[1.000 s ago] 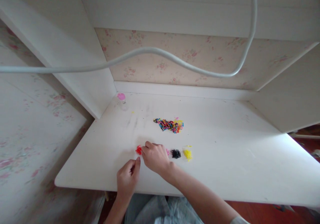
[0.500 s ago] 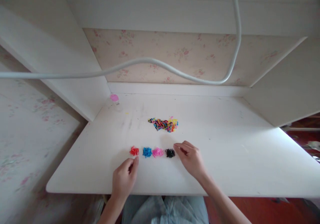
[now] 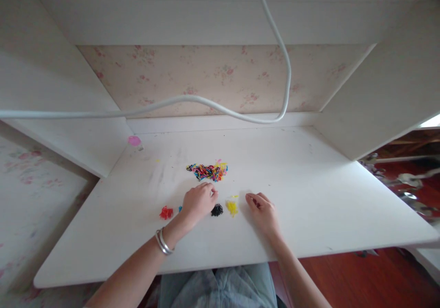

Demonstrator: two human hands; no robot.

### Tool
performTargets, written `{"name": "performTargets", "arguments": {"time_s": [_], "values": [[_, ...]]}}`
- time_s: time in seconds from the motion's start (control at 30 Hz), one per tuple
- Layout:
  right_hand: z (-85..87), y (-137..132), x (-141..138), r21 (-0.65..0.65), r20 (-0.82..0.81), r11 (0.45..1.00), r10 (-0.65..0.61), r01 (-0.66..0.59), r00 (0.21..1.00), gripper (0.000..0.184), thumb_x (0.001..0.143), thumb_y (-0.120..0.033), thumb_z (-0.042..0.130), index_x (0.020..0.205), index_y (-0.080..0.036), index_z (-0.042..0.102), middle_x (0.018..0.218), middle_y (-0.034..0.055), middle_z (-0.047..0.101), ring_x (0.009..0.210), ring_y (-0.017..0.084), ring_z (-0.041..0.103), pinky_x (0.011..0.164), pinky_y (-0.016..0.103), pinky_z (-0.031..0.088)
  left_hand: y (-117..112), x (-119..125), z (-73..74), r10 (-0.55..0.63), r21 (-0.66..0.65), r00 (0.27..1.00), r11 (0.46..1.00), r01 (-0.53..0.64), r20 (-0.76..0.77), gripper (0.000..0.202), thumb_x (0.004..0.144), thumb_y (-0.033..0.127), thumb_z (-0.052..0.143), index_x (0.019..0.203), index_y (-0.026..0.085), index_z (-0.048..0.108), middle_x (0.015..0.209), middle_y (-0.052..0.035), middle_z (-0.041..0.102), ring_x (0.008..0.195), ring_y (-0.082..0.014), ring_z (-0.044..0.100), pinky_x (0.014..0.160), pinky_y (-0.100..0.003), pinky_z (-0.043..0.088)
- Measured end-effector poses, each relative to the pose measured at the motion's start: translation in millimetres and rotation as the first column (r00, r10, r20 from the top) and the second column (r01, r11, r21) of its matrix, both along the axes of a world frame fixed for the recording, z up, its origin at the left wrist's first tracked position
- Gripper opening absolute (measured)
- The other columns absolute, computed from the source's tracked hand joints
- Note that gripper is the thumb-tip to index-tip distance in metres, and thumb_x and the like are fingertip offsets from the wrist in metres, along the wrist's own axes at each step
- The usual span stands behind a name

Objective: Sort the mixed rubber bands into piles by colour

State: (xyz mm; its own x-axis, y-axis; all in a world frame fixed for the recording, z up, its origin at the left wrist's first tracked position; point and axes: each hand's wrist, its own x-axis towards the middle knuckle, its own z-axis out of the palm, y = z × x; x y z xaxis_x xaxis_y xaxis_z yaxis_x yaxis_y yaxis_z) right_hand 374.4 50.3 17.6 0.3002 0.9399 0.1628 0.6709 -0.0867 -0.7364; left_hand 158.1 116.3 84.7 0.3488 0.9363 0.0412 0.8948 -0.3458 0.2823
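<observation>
A mixed heap of small coloured rubber bands [image 3: 207, 172] lies mid-desk. Nearer me sit sorted piles in a row: red [image 3: 166, 213], a sliver of blue [image 3: 180, 208], black [image 3: 217, 210] and yellow [image 3: 232, 207]. My left hand [image 3: 198, 202], silver bangles on its wrist, lies over the row between the blue and black piles, fingers curled toward the mixed heap; whether it holds a band I cannot see. My right hand [image 3: 263, 211] rests on the desk just right of the yellow pile, fingers curled in, nothing visible in them.
The white desk [image 3: 309, 198] sits in an alcove with side panels and floral wallpaper behind. A small clear bottle with a pink cap [image 3: 135, 142] stands at the back left. A white cable [image 3: 206, 101] hangs across the view. Red floor shows at right.
My left hand has reached forward from the desk's front edge over the blue and pink piles. My right hand stays right of the row, the yellow pile now uncovered. The view has swung right.
</observation>
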Motion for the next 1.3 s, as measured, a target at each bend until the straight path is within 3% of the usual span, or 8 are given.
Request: {"name": "performTargets", "arguments": {"time_s": [0.33,0.57,1.03,1.3], "values": [[1.6,1,4,-0.010,-0.023,1.000,0.012,-0.012,1.000,0.036,0.090,-0.044,0.041,0.088,-0.024,0.072,0.072,0.0003,0.059,0.061,0.012,0.054,0.061,0.022,0.039,42,23,-11.3,-0.032,0.040,0.995,0.999,0.036,-0.092,0.036,0.092,0.029,0.037,0.125,0.029,0.050,0.118,-0.0065,0.054,0.086,-0.0147,0.060,0.064,-0.025,0.040],[-0.7,2,6,0.000,-0.020,1.000,0.012,-0.012,1.000,0.035,0.090,-0.042,0.043,0.087,-0.024,0.072,0.073,0.0006,0.060,0.063,0.012,0.055,0.062,0.022,0.040,49,20,-12.4,-0.035,-0.005,0.991,0.999,0.035,-0.132,0.031,0.093,0.036,0.035,0.105,0.028,0.063,0.111,-0.0046,0.055,0.081,-0.0135,0.059,0.066,-0.025,0.042],[1.8,-1,5,0.005,-0.026,1.000,0.012,-0.012,1.000,0.035,0.089,-0.043,0.043,0.088,-0.024,0.072,0.075,0.0015,0.062,0.062,0.012,0.055,0.062,0.023,0.041,34,14,17.8,-0.042,-0.043,0.999,0.998,0.042,-0.007,0.033,0.092,0.039,0.036,0.098,0.028,0.067,0.104,-0.0017,0.060,0.086,-0.0120,0.059,0.077,-0.023,0.042],[2.6,-1,4,-0.007,-0.004,1.000,0.010,-0.010,1.000,0.035,0.088,-0.042,0.044,0.087,-0.024,0.073,0.073,0.0014,0.062,0.060,0.011,0.054,0.060,0.022,0.040,5,43,5.0,-0.211,-0.159,0.977,0.965,0.206,-0.016,0.031,0.090,0.038,0.041,0.084,0.027,0.069,0.097,-0.0007,0.064,0.083,-0.0130,0.061,0.074,-0.024,0.043]]}}
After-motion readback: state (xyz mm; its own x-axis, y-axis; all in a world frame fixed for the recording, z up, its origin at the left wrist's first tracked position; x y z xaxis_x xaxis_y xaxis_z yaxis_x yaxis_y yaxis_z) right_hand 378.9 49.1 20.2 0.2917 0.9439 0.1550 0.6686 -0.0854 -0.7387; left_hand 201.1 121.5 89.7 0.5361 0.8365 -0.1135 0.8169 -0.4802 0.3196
